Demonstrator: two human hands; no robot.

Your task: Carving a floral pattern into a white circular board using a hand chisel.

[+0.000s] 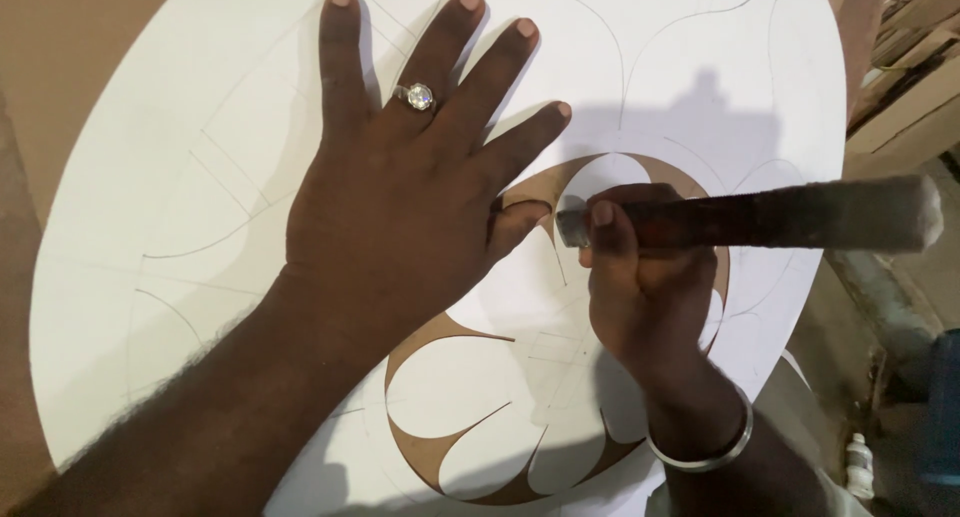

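Observation:
A large round white board [150, 197] with pencilled curved lines lies flat below me. Near its middle a petal pattern [450, 477] is cut through the white layer, showing brown underneath. My left hand [400, 192], a ring on one finger, presses flat on the board with fingers spread, thumb beside the cut. My right hand [640, 287], a metal bangle at the wrist, is closed around a dark red tool handle [800, 217]. The handle's metal end [572, 222] sits at the cut edge, close to my left thumb.
A brown surface [70, 57] lies under the board at the left. Stacked wooden pieces [910, 87] stand at the upper right. A small white bottle [858, 465] sits on the floor at the lower right, next to a blue object [940, 407].

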